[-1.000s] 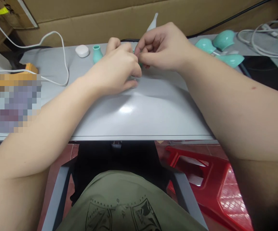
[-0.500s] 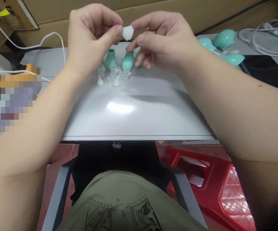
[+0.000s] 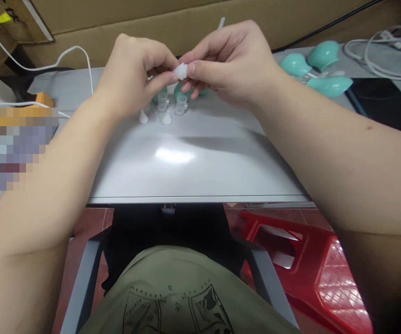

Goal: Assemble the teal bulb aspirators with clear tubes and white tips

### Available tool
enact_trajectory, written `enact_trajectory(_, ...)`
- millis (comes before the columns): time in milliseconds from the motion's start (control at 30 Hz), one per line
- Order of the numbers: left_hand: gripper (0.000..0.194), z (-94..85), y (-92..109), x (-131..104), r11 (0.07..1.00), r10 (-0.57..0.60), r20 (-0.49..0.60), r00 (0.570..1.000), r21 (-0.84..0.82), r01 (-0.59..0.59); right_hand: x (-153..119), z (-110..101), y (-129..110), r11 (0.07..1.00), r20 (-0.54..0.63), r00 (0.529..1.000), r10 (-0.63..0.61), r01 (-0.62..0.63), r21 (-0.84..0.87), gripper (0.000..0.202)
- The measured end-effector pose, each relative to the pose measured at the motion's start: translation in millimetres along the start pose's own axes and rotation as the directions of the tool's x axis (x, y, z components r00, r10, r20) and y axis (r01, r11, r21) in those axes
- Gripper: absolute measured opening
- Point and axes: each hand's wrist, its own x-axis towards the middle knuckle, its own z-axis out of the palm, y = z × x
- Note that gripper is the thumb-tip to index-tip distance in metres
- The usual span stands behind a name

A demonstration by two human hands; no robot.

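Above the back of the grey table, my left hand (image 3: 134,72) pinches a small white cone-shaped piece (image 3: 181,71) between thumb and fingertips. My right hand (image 3: 233,62) grips the other end of the same piece. Behind and below the fingers are partly hidden green bottle-shaped parts (image 3: 179,92). In front of these stand small clear cups (image 3: 162,102) and another clear cup (image 3: 181,105). Two white cones sit nearer to me, one at the left (image 3: 143,117) and one beside it (image 3: 167,118).
Green curved shells (image 3: 329,86) and a black flat panel (image 3: 388,104) lie at the right, with coiled white cables (image 3: 367,58) behind. An orange object (image 3: 43,99) is at the left. A red stool (image 3: 308,260) stands below the table edge (image 3: 200,199).
The white piece has come down a little, along with my left hand. My right fingers, apart from it before, have closed on it.
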Motion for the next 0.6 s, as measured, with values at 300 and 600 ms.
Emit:
enact_trajectory(300,0.040,10.3,-1,2,0.989,0.065,-0.071,0.995,0.139,-0.055,3,8,-3,0.993,-0.150,0.989,0.015,-0.032,-0.110,0.009)
enact_trajectory(600,0.038,11.3,-2,5,0.993,0.036,-0.071,0.997,0.118,-0.027,3,4,3,0.999,-0.093,0.995,0.040,-0.037,0.032,0.008)
